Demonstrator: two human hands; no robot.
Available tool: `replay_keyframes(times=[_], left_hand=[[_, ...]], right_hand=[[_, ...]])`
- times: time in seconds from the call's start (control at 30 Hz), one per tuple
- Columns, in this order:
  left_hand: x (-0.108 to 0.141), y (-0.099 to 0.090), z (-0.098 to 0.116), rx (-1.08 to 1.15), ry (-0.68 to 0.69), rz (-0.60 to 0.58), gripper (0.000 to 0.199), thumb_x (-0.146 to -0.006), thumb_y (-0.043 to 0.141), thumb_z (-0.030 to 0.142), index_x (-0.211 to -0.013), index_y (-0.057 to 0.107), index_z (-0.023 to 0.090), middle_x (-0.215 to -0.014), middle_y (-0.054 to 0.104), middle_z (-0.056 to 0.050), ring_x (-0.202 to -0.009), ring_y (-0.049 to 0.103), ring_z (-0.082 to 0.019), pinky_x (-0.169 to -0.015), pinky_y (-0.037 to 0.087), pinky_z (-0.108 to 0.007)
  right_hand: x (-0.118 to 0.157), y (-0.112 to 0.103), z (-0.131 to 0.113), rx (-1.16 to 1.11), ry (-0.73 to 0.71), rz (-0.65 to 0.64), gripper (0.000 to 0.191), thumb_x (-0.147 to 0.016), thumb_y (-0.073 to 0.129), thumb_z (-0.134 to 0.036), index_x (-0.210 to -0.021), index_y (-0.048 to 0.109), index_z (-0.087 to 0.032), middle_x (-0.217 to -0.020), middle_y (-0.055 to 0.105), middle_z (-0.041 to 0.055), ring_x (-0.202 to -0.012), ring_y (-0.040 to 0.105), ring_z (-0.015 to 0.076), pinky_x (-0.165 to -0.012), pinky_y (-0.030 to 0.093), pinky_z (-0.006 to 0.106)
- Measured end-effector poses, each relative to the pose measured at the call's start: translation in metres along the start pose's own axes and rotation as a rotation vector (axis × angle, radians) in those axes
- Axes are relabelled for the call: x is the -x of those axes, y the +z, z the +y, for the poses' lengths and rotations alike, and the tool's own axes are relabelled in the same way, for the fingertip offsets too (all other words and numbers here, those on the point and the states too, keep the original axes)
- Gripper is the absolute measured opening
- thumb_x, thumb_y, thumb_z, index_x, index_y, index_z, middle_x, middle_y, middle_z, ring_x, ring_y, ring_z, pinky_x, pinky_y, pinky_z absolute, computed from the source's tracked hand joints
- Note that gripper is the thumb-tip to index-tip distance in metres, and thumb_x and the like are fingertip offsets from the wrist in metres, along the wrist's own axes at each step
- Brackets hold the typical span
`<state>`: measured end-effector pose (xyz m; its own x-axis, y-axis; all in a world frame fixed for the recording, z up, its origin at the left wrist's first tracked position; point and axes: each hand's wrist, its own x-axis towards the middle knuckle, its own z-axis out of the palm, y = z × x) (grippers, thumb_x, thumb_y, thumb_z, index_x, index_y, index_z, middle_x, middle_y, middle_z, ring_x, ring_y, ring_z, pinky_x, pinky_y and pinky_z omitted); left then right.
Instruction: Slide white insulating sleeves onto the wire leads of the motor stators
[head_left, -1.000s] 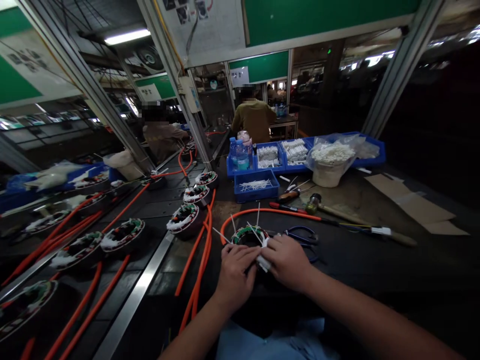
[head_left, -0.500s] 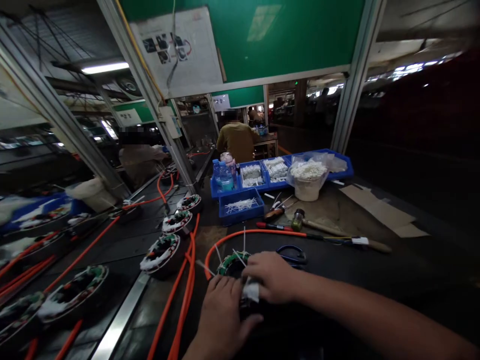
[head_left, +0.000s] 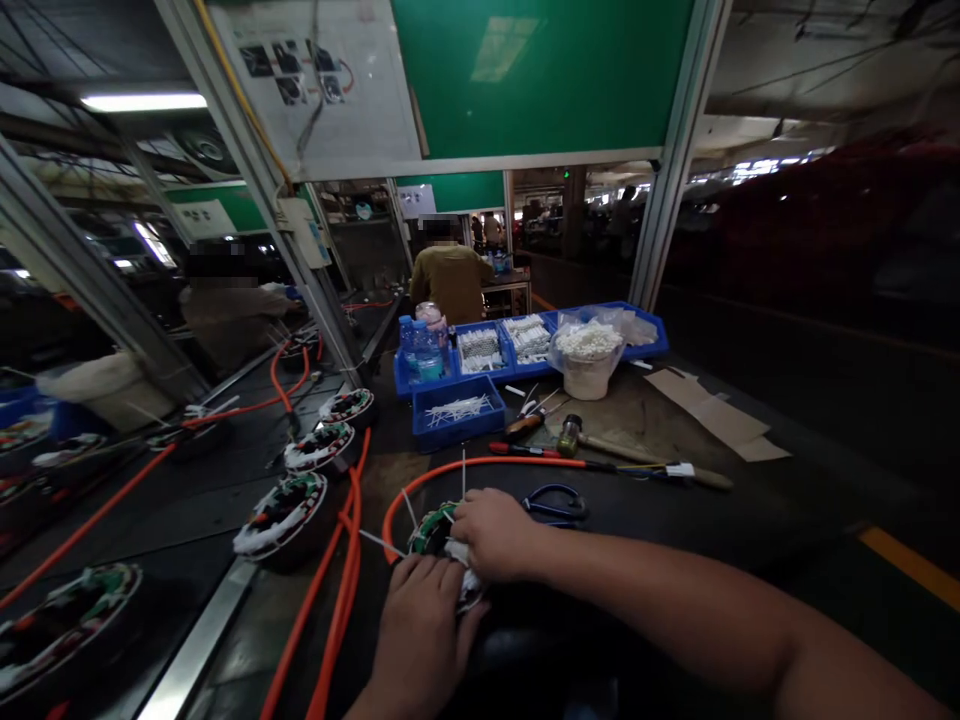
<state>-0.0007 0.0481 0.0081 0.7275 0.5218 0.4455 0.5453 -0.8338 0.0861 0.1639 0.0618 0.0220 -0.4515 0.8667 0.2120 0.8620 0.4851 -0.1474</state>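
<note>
A round wound part with a green and white rim (head_left: 429, 530) lies on the dark bench in front of me, an orange cable curving round its far side. My left hand (head_left: 426, 610) is wrapped against its near left edge, thumb toward the right. Over its right side, my right hand (head_left: 491, 530) has its fingers bent down at the rim, where white material (head_left: 466, 578) shows between the hands. Thin white ties stick up from the rim. What the right fingertips pinch is too small to make out. Dark-handled pliers (head_left: 556, 503) lie right of the right hand.
A blue tray of white ties (head_left: 459, 411) stands beyond, before blue bins with white tubes (head_left: 481, 350) and a bagged tub (head_left: 587, 370). A mallet (head_left: 652, 458) and cardboard lie at the right. Similar round parts (head_left: 283, 518) and orange cables (head_left: 341, 590) are on the left. People sit further back.
The view has turned slightly right, so the scene sits further left. My right hand has shifted slightly over the rim, and both hands remain at the round part.
</note>
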Motion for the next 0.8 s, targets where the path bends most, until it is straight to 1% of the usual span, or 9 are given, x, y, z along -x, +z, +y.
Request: replay_keyframes(times=[0.07,0.13,0.23,0.33,0.47,0.6,0.67,0.73,0.8], left_hand=[[-0.003,-0.014,-0.011,-0.002,0.084,-0.123,0.026,-0.074,0.059,0.023,-0.1,0.057,0.022,-0.096,0.065,-0.003,-0.087,0.056,-0.022,-0.085,0.036,-0.037],[-0.008,-0.025,-0.025,0.009,0.179,-0.227,0.031,-0.077,0.057,0.025,-0.108,0.055,0.025,-0.106,0.063,-0.001,-0.099,0.053,-0.021,-0.093,0.031,-0.038],[-0.02,-0.035,-0.039,0.09,0.199,-0.383,0.012,-0.083,0.052,0.029,-0.091,0.061,0.026,-0.087,0.065,0.002,-0.089,0.056,-0.017,-0.094,0.03,-0.036],[-0.028,-0.038,-0.039,0.178,0.163,-0.463,0.012,-0.083,0.052,0.028,-0.078,0.062,0.024,-0.074,0.063,0.003,-0.075,0.056,-0.014,-0.084,0.037,-0.03],[-0.024,-0.037,-0.032,0.21,0.17,-0.348,0.011,-0.082,0.051,0.02,-0.088,0.06,0.024,-0.084,0.064,0.002,-0.079,0.056,-0.014,-0.081,0.038,-0.028],[-0.012,-0.014,-0.02,0.143,0.158,-0.15,0.014,-0.079,0.048,0.013,-0.081,0.058,0.022,-0.072,0.061,0.001,-0.069,0.055,-0.015,-0.077,0.04,-0.031],[-0.007,0.002,-0.01,0.093,0.102,-0.027,0.015,-0.079,0.045,0.013,-0.081,0.058,0.021,-0.067,0.059,0.0,-0.064,0.053,-0.016,-0.073,0.04,-0.033],[-0.004,0.014,0.001,0.049,0.046,0.061,0.017,-0.081,0.043,0.014,-0.085,0.057,0.021,-0.066,0.058,-0.001,-0.063,0.051,-0.017,-0.071,0.039,-0.034],[-0.002,0.017,0.009,0.033,0.018,0.067,0.022,-0.081,0.042,0.014,-0.095,0.057,0.021,-0.071,0.059,-0.002,-0.065,0.052,-0.018,-0.072,0.039,-0.036]], right_hand=[[0.006,0.001,0.001,-0.001,0.008,0.028,0.008,-0.075,0.055,-0.02,-0.071,0.061,-0.018,-0.08,0.062,0.001,-0.072,0.047,0.0149,-0.056,0.03,0.027],[0.01,0.003,0.004,-0.024,0.015,0.067,0.009,-0.077,0.053,-0.019,-0.073,0.061,-0.018,-0.084,0.062,0.0005,-0.074,0.047,0.014,-0.059,0.031,0.026],[0.01,0.004,0.01,-0.099,-0.013,0.095,0.011,-0.079,0.052,-0.019,-0.072,0.06,-0.018,-0.084,0.062,0.0001,-0.072,0.046,0.0132,-0.062,0.032,0.025],[0.006,0.002,0.02,-0.138,-0.078,0.053,0.012,-0.079,0.053,-0.018,-0.069,0.06,-0.017,-0.08,0.062,0.0001,-0.069,0.045,0.0127,-0.062,0.031,0.024],[0.003,0.003,0.028,-0.171,-0.179,0.034,0.011,-0.079,0.055,-0.017,-0.07,0.061,-0.017,-0.077,0.061,-0.0007,-0.07,0.047,0.012,-0.064,0.034,0.023],[0.002,0.003,0.043,-0.195,-0.254,0.09,0.007,-0.077,0.059,-0.019,-0.072,0.064,-0.019,-0.074,0.06,-0.0028,-0.067,0.051,0.0097,-0.067,0.038,0.02],[0.003,-0.008,0.067,-0.141,-0.13,0.172,0.007,-0.072,0.062,-0.019,-0.078,0.066,-0.021,-0.077,0.061,-0.0032,-0.069,0.053,0.0095,-0.066,0.04,0.018],[0.005,-0.029,0.105,-0.052,0.148,0.326,0.019,-0.071,0.06,-0.016,-0.089,0.064,-0.021,-0.087,0.062,0.0001,-0.077,0.055,0.0118,-0.07,0.042,0.02],[0.011,-0.056,0.151,0.014,0.391,0.465,0.031,-0.076,0.05,-0.009,-0.105,0.058,-0.016,-0.1,0.059,0.0081,-0.09,0.054,0.0163,-0.078,0.041,0.026]])
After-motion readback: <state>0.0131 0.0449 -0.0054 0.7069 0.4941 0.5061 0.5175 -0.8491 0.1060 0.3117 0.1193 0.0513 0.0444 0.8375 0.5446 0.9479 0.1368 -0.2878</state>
